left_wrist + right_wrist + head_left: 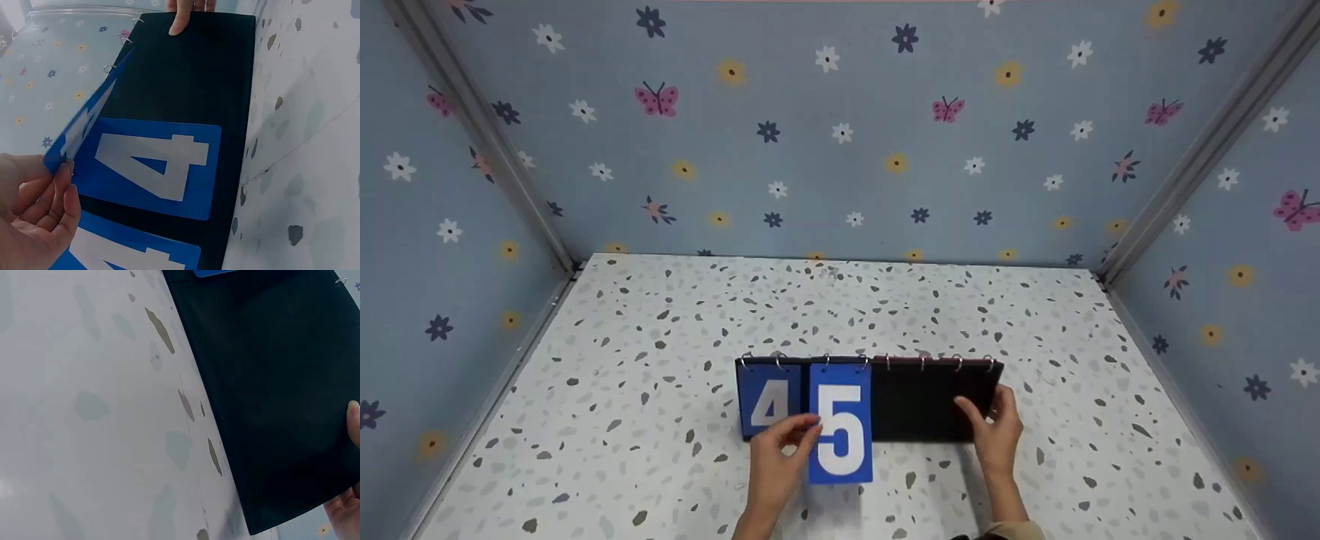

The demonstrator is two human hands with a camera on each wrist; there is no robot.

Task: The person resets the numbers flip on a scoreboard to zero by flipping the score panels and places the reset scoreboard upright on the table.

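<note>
A black flip scoreboard (919, 405) stands propped on the table, with blue number cards hung from metal rings on its top edge. My left hand (780, 457) pinches the left edge of a blue card with a white 5 (841, 435) and holds it lifted off the board. Under that card, the left wrist view shows a flat card with a white 4 (180, 169). Beside it hangs another 4 card (769, 401), partly behind my left hand. My right hand (999, 433) grips the board's right end, thumb on the front and fingers behind.
The white speckled table (675, 315) extends around the scoreboard. Blue panels (840, 135) printed with flowers and butterflies rise at the back and both sides, joined by grey corner posts (1207, 142).
</note>
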